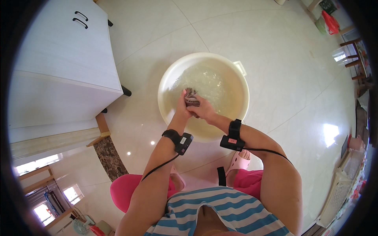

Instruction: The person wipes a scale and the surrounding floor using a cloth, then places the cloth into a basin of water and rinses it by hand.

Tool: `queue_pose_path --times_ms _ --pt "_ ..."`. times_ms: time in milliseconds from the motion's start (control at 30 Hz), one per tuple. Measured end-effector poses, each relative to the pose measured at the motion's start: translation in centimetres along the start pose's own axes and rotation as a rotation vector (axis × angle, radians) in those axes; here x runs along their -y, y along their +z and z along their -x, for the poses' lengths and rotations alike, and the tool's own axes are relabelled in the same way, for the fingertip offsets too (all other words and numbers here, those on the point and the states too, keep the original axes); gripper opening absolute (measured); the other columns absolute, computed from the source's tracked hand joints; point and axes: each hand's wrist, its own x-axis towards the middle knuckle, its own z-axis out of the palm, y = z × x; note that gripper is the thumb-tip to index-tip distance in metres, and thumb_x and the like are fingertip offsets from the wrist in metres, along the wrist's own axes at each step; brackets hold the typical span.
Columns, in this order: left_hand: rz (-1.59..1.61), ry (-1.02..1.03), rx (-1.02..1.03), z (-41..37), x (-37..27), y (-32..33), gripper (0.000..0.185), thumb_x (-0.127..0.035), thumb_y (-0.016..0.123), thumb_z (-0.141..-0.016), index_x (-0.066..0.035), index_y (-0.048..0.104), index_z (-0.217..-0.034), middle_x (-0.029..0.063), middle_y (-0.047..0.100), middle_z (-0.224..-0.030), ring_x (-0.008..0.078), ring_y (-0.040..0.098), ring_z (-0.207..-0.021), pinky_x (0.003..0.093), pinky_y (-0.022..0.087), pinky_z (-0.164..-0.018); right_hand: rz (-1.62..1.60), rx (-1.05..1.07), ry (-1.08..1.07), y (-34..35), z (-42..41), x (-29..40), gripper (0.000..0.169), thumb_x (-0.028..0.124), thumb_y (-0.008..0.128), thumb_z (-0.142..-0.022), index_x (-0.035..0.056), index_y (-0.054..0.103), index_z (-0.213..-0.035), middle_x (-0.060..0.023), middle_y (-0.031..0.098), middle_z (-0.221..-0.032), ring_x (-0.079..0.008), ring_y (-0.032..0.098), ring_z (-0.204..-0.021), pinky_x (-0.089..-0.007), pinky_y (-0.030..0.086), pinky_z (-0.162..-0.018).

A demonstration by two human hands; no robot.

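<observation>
A large cream plastic basin point(241, 88) stands on the tiled floor before me, holding water with a rippled, bubbly surface. Over the basin, my left hand point(182, 103) and my right hand point(205, 109) grip a wet, bunched brown cloth point(192, 97) with lighter stripes between them. My left hand is at the cloth's left side, my right hand at its right and lower side, with the thumb across it. The fingers under the cloth are partly hidden. A black strapped device with a cable sits on each forearm.
A white cabinet point(68, 56) with black handles and feet stands at the left. My feet in pink clogs point(238, 161) are just below the basin. At the upper right are a bin with a red bag point(330, 23) and wooden stools point(355, 59). A fan point(80, 225) shows lower left.
</observation>
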Motion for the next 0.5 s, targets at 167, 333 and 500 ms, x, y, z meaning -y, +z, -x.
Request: queue_pose_path --times_ms 167,333,500 --pt "0.139 0.025 0.360 -2.7 -0.1 -3.7 0.030 -0.031 0.049 -0.097 -0.006 0.064 -0.106 0.0135 0.067 -0.100 0.0312 0.064 -0.097 0.0439 0.054 -0.085 0.386 -0.174 -0.410 1.8 0.0 -0.1 0.042 0.034 0.070 -0.080 0.0028 0.063 -0.108 -0.0141 0.068 -0.081 -0.0261 0.065 -0.067 -0.0362 0.052 -0.060" --pt "0.249 0.173 0.341 -3.8 0.9 -4.0 0.026 -0.025 0.047 -0.099 -0.005 0.060 -0.109 0.0122 0.065 -0.106 0.0317 0.063 -0.100 0.0442 0.054 -0.084 0.613 -0.174 -0.400 1.7 0.2 2.4 0.040 0.042 0.062 -0.083 0.0056 0.064 -0.099 -0.0207 0.067 -0.096 -0.0390 0.064 -0.080 -0.0443 0.053 -0.071" --pt "0.117 0.162 -0.028 -2.7 2.0 -0.2 0.024 -0.023 0.049 -0.098 -0.005 0.058 -0.110 0.0116 0.064 -0.107 0.0313 0.062 -0.100 0.0453 0.054 -0.085 0.643 -0.296 -0.394 0.0 -2.3 1.6 0.041 0.045 0.055 -0.088 0.0056 0.064 -0.091 -0.0227 0.066 -0.086 -0.0413 0.063 -0.081 -0.0461 0.051 -0.071"
